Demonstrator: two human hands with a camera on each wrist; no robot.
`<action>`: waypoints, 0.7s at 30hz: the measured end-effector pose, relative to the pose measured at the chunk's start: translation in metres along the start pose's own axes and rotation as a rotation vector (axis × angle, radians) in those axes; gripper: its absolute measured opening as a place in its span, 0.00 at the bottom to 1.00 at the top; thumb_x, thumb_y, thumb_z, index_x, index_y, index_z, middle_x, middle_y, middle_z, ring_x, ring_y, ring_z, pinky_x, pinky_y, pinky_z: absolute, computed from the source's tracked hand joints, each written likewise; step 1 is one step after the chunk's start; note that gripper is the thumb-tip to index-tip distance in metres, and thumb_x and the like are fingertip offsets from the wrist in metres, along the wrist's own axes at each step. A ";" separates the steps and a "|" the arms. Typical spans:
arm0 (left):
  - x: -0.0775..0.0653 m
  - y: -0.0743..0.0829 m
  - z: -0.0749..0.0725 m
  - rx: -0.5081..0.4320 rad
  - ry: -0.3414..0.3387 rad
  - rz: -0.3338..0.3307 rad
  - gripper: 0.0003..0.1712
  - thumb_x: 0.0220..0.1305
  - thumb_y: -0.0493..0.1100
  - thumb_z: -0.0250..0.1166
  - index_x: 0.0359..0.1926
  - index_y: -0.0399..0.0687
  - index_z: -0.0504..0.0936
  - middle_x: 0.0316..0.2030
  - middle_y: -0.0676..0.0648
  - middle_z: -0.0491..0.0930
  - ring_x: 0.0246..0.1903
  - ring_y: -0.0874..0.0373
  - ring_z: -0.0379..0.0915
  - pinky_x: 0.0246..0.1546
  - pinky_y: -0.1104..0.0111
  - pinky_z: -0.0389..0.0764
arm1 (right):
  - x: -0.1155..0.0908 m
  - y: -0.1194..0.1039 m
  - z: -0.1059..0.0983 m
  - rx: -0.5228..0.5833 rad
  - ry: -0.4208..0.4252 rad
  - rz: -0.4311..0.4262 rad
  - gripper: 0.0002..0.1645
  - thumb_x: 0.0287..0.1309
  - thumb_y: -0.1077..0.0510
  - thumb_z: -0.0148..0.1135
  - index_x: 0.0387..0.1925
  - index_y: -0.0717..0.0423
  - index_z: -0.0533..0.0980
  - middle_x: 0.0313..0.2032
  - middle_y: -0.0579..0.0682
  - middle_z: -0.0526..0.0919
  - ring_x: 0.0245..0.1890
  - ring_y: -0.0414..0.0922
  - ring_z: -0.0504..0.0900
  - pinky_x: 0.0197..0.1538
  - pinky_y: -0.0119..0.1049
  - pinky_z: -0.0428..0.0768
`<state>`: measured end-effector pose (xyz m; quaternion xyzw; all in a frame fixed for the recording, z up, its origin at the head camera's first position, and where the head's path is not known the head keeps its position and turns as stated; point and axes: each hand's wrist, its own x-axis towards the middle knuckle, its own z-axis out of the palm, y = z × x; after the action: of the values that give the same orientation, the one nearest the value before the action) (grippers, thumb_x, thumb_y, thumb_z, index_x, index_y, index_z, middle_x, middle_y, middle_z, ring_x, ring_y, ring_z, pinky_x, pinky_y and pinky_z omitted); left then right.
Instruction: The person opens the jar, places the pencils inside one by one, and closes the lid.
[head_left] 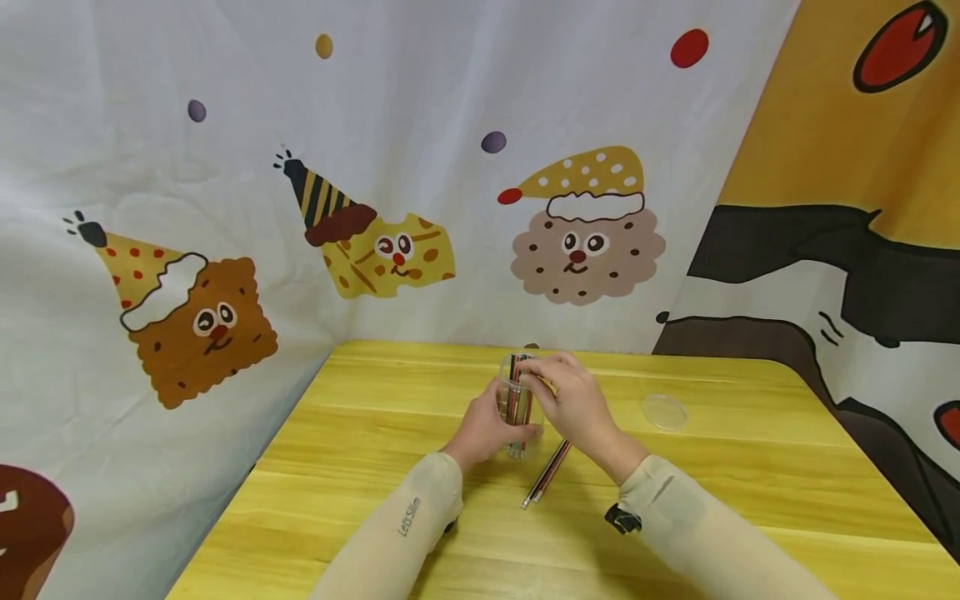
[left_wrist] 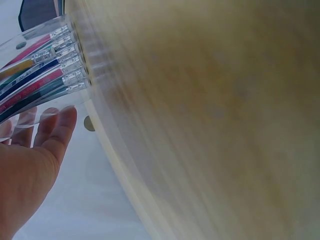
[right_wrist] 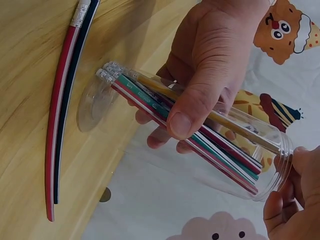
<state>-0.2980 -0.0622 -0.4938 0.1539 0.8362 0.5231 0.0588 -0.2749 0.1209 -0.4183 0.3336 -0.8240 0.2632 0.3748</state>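
Note:
My left hand grips a clear plastic jar around its side, the thumb across the front. Inside the jar stand several striped pencils in red, green and dark colours, their eraser ends at its bottom. A yellow pencil is among them, its eraser end higher than the others. At the jar's mouth my right hand pinches the yellow pencil's upper end, fingertips right at the rim. On the table below the right hand lie a red pencil and a black pencil, side by side.
A clear round lid lies on the wooden table, to the right of the hands. Behind the table hangs a white curtain with cartoon biscuits. It also covers the left side.

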 end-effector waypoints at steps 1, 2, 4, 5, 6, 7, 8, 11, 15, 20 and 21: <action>0.000 0.000 0.000 -0.001 -0.001 0.002 0.36 0.57 0.59 0.83 0.58 0.59 0.71 0.45 0.48 0.79 0.37 0.56 0.79 0.38 0.62 0.82 | 0.000 0.000 0.000 -0.001 -0.004 0.002 0.13 0.65 0.62 0.74 0.50 0.56 0.88 0.43 0.50 0.94 0.43 0.49 0.86 0.35 0.39 0.85; 0.000 -0.001 0.000 0.001 -0.002 0.002 0.36 0.57 0.60 0.83 0.58 0.59 0.71 0.45 0.49 0.79 0.38 0.56 0.79 0.39 0.62 0.82 | 0.000 0.000 0.000 -0.003 -0.006 0.002 0.13 0.65 0.62 0.74 0.50 0.56 0.88 0.43 0.50 0.94 0.44 0.49 0.86 0.36 0.40 0.85; 0.001 -0.001 0.001 0.001 -0.002 0.004 0.36 0.57 0.59 0.83 0.58 0.60 0.71 0.45 0.49 0.80 0.38 0.56 0.80 0.39 0.63 0.82 | -0.001 -0.001 0.001 -0.001 -0.010 0.007 0.13 0.66 0.62 0.74 0.51 0.56 0.88 0.43 0.50 0.94 0.44 0.49 0.85 0.36 0.40 0.85; 0.001 -0.001 0.001 0.001 -0.004 0.004 0.36 0.57 0.59 0.83 0.57 0.60 0.71 0.45 0.49 0.80 0.38 0.57 0.80 0.39 0.63 0.82 | -0.001 -0.001 0.001 0.000 -0.010 0.008 0.13 0.66 0.62 0.74 0.52 0.56 0.88 0.43 0.50 0.94 0.44 0.49 0.85 0.35 0.40 0.84; 0.001 -0.001 0.001 -0.001 -0.004 0.003 0.35 0.57 0.59 0.83 0.57 0.60 0.71 0.45 0.49 0.80 0.38 0.57 0.80 0.39 0.63 0.82 | -0.002 -0.001 0.001 0.002 -0.009 0.008 0.14 0.66 0.62 0.74 0.52 0.56 0.87 0.43 0.50 0.94 0.43 0.49 0.84 0.35 0.40 0.84; 0.001 -0.001 0.001 -0.002 -0.005 0.002 0.35 0.57 0.58 0.83 0.57 0.60 0.71 0.45 0.49 0.80 0.38 0.57 0.80 0.38 0.63 0.82 | -0.003 -0.001 0.002 0.000 -0.010 0.006 0.15 0.66 0.62 0.74 0.53 0.57 0.87 0.42 0.50 0.94 0.43 0.48 0.84 0.35 0.39 0.83; 0.000 -0.001 0.001 -0.001 -0.004 0.001 0.35 0.58 0.58 0.83 0.56 0.59 0.71 0.44 0.49 0.79 0.37 0.56 0.79 0.38 0.63 0.81 | -0.003 -0.002 0.002 -0.002 -0.011 0.003 0.15 0.66 0.62 0.74 0.53 0.57 0.87 0.42 0.50 0.94 0.43 0.49 0.83 0.35 0.39 0.82; 0.000 -0.001 0.001 0.007 -0.003 -0.003 0.35 0.57 0.58 0.83 0.55 0.59 0.70 0.42 0.48 0.77 0.36 0.56 0.75 0.35 0.63 0.78 | -0.006 -0.002 0.003 -0.015 -0.009 -0.030 0.15 0.64 0.63 0.75 0.52 0.57 0.88 0.39 0.50 0.94 0.43 0.49 0.82 0.39 0.41 0.82; 0.000 -0.001 0.000 0.016 0.000 -0.005 0.39 0.56 0.61 0.83 0.60 0.58 0.71 0.43 0.48 0.76 0.37 0.55 0.72 0.35 0.62 0.76 | -0.007 -0.001 0.006 -0.024 0.000 -0.082 0.15 0.61 0.63 0.77 0.50 0.57 0.89 0.37 0.50 0.94 0.43 0.51 0.82 0.48 0.47 0.83; 0.000 -0.001 0.000 0.015 0.001 0.000 0.43 0.56 0.62 0.83 0.66 0.58 0.70 0.44 0.48 0.78 0.39 0.55 0.75 0.39 0.61 0.79 | -0.008 -0.002 0.007 -0.007 0.007 -0.082 0.15 0.61 0.63 0.77 0.50 0.58 0.89 0.38 0.51 0.94 0.44 0.52 0.82 0.50 0.48 0.82; 0.000 -0.001 0.000 0.018 0.002 0.000 0.44 0.56 0.62 0.83 0.66 0.59 0.70 0.44 0.48 0.78 0.40 0.55 0.75 0.39 0.61 0.79 | -0.008 -0.002 0.007 -0.004 0.006 -0.078 0.15 0.61 0.63 0.77 0.50 0.58 0.89 0.39 0.51 0.94 0.44 0.52 0.82 0.50 0.48 0.82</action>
<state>-0.2981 -0.0623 -0.4948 0.1538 0.8410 0.5157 0.0568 -0.2727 0.1179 -0.4279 0.3638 -0.8099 0.2476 0.3878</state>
